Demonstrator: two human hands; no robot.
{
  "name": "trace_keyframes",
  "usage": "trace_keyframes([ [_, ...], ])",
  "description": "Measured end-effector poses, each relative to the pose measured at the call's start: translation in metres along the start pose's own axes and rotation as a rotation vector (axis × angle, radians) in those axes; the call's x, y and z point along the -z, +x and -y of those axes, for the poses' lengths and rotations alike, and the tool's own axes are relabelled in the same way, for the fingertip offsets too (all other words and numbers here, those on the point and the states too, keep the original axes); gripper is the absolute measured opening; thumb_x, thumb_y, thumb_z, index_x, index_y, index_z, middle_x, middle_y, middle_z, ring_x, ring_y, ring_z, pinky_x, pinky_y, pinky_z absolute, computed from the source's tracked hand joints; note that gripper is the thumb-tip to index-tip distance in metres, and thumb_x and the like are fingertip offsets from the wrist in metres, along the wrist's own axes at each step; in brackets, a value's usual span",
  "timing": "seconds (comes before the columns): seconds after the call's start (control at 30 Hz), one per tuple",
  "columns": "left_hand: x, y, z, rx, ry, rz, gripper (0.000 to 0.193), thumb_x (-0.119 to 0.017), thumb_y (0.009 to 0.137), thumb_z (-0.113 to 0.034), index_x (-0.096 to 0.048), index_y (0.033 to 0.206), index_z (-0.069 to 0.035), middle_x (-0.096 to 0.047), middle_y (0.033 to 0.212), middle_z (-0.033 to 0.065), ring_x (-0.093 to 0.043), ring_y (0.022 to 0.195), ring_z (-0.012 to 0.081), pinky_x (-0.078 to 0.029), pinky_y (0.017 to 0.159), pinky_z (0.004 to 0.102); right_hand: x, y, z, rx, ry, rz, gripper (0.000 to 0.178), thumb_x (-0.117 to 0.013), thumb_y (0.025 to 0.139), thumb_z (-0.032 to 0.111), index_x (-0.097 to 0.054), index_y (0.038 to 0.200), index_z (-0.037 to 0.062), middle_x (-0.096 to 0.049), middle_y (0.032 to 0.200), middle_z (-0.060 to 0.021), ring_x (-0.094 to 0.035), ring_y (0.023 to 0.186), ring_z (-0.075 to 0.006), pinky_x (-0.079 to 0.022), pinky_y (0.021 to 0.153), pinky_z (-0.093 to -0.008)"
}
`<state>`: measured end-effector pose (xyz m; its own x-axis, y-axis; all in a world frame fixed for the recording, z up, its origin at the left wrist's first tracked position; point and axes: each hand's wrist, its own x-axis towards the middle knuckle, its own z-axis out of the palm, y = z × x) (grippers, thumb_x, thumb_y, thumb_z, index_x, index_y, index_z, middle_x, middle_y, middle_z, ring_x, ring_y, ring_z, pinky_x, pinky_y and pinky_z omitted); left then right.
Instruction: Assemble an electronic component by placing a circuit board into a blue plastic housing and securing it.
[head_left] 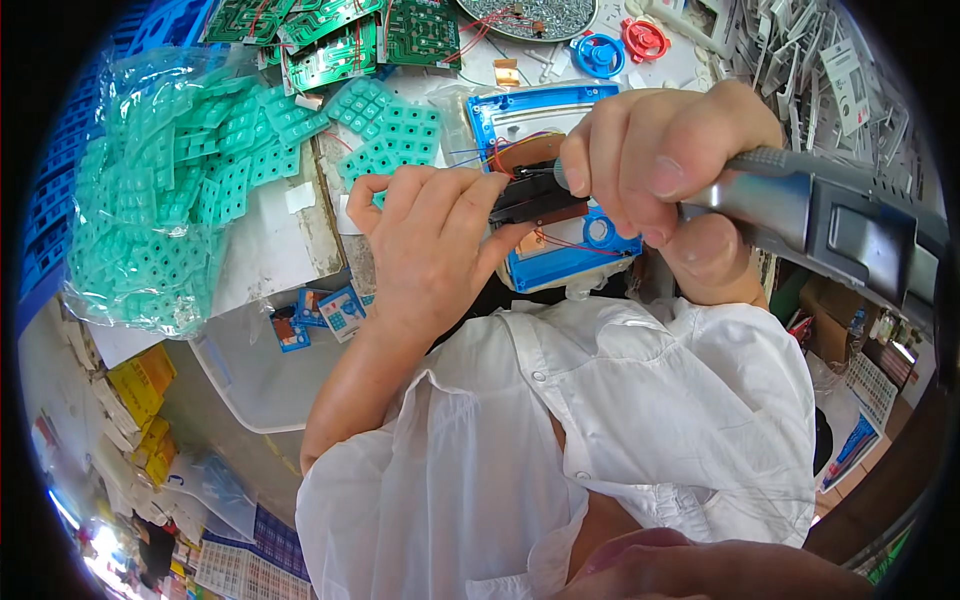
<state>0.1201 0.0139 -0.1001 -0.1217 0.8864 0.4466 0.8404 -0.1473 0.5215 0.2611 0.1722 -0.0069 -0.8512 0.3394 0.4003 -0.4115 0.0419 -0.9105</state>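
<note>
My right hand (660, 150) is wrapped round a grey and black power screwdriver (800, 205), whose body runs off toward the right edge. The tool's tip is down at a black plastic part (540, 197). From the left, the fingers and thumb of my left hand (425, 230) pinch that part by its end. Beneath both hands lies a blue plastic casing (565, 273) with an open inside, a round hole and thin red, blue and yellow wires. My right fingers hide some of the casing and the exact spot where the tip meets the part.
Turquoise rubber keypads (385, 130) lie to the left, many inside a clear bag (150, 200). Green circuit boards (335, 40) and a bowl of screws (535, 15) stand at the back. Blue (598, 55) and red rings (645, 40) sit near white plastic parts (800, 60). A clear bin (235, 375) is below left.
</note>
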Motion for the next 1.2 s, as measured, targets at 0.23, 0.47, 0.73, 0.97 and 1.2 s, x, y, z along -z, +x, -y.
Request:
trace_keyframes([
  [0.23, -0.002, 0.000, 0.001, -0.017, -0.016, -0.027, 0.055, -0.088, 0.065, -0.032, -0.068, 0.112, -0.013, -0.066, 0.106, -0.0030, -0.058, 0.093, 0.0193, -0.029, 0.095, 0.0489, 0.002, -0.002, -0.010, 0.041, 0.025, 0.042, 0.033, -0.075, 0.096, 0.036, -0.056, 0.107, 0.0123, -0.057, 0.069, 0.0042, -0.057, 0.065, -0.0124, -0.052, 0.073, -0.0343],
  [0.47, -0.004, -0.001, 0.003, -0.056, -0.010, -0.014, 0.054, -0.087, 0.063, -0.029, -0.068, 0.111, -0.011, -0.065, 0.106, -0.0026, -0.058, 0.095, 0.0187, -0.029, 0.093, 0.0476, -0.014, 0.002, 0.001, -0.066, -0.032, -0.039, 0.030, -0.076, 0.096, 0.032, -0.054, 0.101, 0.0115, -0.056, 0.072, 0.0016, -0.055, 0.064, -0.0134, -0.050, 0.072, -0.0354],
  [0.73, -0.011, -0.005, 0.014, -0.127, -0.047, -0.043, 0.050, -0.084, 0.065, -0.029, -0.068, 0.109, -0.010, -0.064, 0.103, -0.0015, -0.057, 0.096, 0.0190, -0.030, 0.092, 0.0459, -0.025, 0.007, -0.005, -0.081, -0.022, -0.022, 0.029, -0.078, 0.093, 0.024, -0.053, 0.100, 0.0097, -0.056, 0.074, -0.0001, -0.055, 0.064, -0.0145, -0.049, 0.071, -0.0371],
  [0.97, -0.013, -0.002, 0.012, -0.084, -0.047, -0.045, 0.045, -0.084, 0.071, -0.029, -0.069, 0.110, -0.014, -0.067, 0.113, -0.0015, -0.059, 0.107, 0.0202, -0.029, 0.099, 0.0481, 0.032, -0.008, -0.021, 0.088, 0.088, 0.067, 0.060, -0.076, 0.092, 0.049, -0.054, 0.127, 0.0043, -0.060, 0.078, 0.0023, -0.058, 0.073, -0.0141, -0.050, 0.078, -0.0394],
  [1.2, -0.015, 0.006, 0.023, -0.116, -0.072, 0.011, 0.041, -0.083, 0.078, -0.030, -0.068, 0.112, -0.012, -0.068, 0.117, 0.0015, -0.059, 0.114, 0.0223, -0.026, 0.105, 0.0511, 0.041, -0.038, 0.041, 0.306, -0.710, -0.503, 0.069, -0.070, 0.095, 0.042, -0.045, 0.145, 0.0031, -0.053, 0.131, -0.0267, -0.054, 0.122, -0.0410, -0.042, 0.104, -0.0634],
])
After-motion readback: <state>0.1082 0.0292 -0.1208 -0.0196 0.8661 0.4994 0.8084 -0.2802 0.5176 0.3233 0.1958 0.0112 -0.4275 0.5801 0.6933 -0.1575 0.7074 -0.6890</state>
